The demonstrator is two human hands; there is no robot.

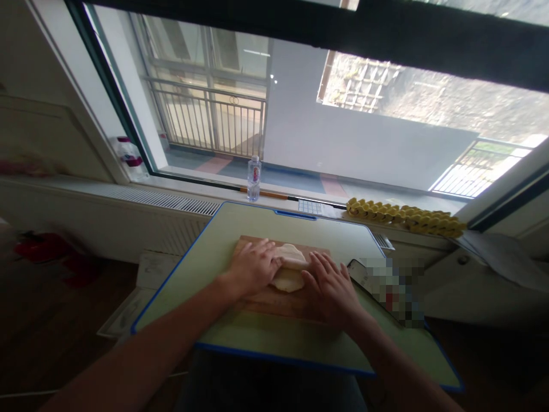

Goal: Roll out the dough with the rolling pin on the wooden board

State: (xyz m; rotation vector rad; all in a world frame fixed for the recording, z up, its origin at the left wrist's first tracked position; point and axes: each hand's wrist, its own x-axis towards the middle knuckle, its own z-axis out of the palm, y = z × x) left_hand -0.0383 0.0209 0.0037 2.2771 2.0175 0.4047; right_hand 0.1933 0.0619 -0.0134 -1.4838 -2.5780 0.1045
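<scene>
Pale dough [288,268] sits squished between both hands, more or less in the middle of a wooden board [274,300]. Left hand [253,266] lies flat with fingers spread, palm down on the dough's left side, so that grip is apart and just pressing, not clamped on anything. Right hand [330,286] does the same on the right side, fingers stretched forward and touching the dough's edge. Only a small lump of dough shows in the gap between them.

That board lies on a light green counter [214,252] with a blue rim. Just right of the board there's a phone [364,274], partly blurred out. Further back on the window ledge stands a water bottle [254,178], and off to the right lies a row of yellow rings [403,216]; can't tell what those are.
</scene>
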